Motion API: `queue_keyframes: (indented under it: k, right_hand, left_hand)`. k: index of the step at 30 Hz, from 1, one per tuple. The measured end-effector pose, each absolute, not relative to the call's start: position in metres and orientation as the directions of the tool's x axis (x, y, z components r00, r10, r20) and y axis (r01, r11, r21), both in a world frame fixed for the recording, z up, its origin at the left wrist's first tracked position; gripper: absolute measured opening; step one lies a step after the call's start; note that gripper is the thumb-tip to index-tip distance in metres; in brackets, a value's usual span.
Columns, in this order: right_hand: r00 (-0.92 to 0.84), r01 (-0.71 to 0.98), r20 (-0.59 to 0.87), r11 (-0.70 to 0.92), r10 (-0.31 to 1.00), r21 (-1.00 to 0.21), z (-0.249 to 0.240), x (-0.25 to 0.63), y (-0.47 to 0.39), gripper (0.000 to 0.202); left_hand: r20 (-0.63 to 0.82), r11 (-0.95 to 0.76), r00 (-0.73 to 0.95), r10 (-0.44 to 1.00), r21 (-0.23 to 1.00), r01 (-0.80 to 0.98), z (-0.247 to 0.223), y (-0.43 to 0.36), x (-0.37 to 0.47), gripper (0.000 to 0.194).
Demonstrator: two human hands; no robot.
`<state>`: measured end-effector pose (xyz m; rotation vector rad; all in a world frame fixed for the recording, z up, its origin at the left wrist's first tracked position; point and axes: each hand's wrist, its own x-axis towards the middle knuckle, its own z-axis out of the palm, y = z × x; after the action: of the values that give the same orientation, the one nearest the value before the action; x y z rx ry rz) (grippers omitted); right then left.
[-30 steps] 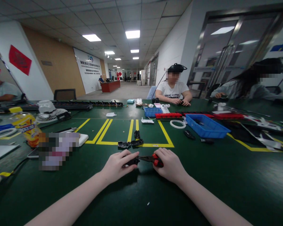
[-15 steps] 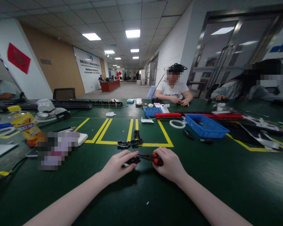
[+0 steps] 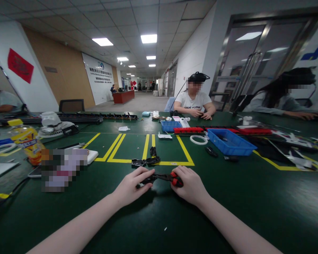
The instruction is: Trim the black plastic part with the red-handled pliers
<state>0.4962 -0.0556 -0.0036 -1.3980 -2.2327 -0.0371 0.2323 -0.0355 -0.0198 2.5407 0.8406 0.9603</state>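
Near the middle of the green table (image 3: 159, 218), my left hand (image 3: 136, 183) pinches a small black part (image 3: 147, 179) between thumb and fingers. Fingers of my right hand (image 3: 188, 184) wrap round red-handled pliers (image 3: 177, 179), whose dark jaws point left and meet the black part. Whether the jaws are closed on it is too small to tell. Just beyond my hands, several black pieces (image 3: 139, 162) lie by the yellow tape line (image 3: 177, 163).
A blue tray (image 3: 238, 150) stands at the right, near a white ring (image 3: 198, 140). On the left are a yellow-capped bottle (image 3: 26, 141), a fan (image 3: 55, 128) and a white device (image 3: 92, 156). Two people sit across the table at the right, another at far left.
The pliers' jaws have shifted slightly at the black part. Both my hands keep nearly the same place. At the right, a person's arms have moved.
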Motion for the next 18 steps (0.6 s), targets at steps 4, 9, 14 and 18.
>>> queue_keyframes:
  k: [4, 9, 14, 18]
  right_hand:
    - [-0.356, 0.854, 0.415, 0.472, 0.837, -0.22, -0.003, 0.4961, -0.0552, 0.02]
    - [-0.379, 0.857, 0.393, 0.478, 0.838, -0.192, -0.0036, 0.4948, -0.0561, 0.019]
    - [-0.392, 0.861, 0.385, 0.481, 0.835, -0.167, -0.0059, 0.4934, -0.0554, 0.018]
    - [-0.386, 0.858, 0.392, 0.481, 0.835, -0.179, -0.0065, 0.4944, -0.054, 0.019]
  left_hand:
    - [0.504, -0.79, 0.611, 0.61, 0.445, 0.421, -0.0192, -0.0366, 0.2326, 0.046]
    - [0.498, -0.793, 0.62, 0.606, 0.442, 0.42, -0.0177, -0.0383, 0.2331, 0.045]
    - [0.501, -0.797, 0.625, 0.599, 0.451, 0.402, -0.0178, -0.0373, 0.2337, 0.044]
    - [0.479, -0.782, 0.625, 0.616, 0.465, 0.415, -0.0167, -0.0381, 0.2343, 0.043]
